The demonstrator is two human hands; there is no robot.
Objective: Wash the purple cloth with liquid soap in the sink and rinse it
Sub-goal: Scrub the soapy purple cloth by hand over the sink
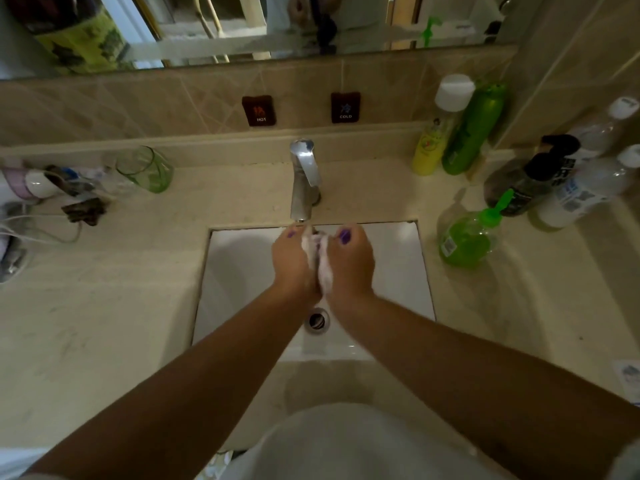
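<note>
Cloth: purple cloth (pixel 320 261) (lathered, mostly hidden) is clenched between left hand (pixel 294 263) and right hand (pixel 349 261) under the tap (pixel 304 181).
Technique: folds should be rubbed evenly over the sink (pixel 391 271).

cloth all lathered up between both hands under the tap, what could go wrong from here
1. The cloth is balled up small between the left hand and right hand, directly above the open drain; if it slips, a corner could lodge there.
2. White foam hides most of the purple, so soap may stay trapped in the folds unless the cloth is opened under the tap.
3. Scrubbing this near the spout might splash onto the cables on the counter at left.
</note>
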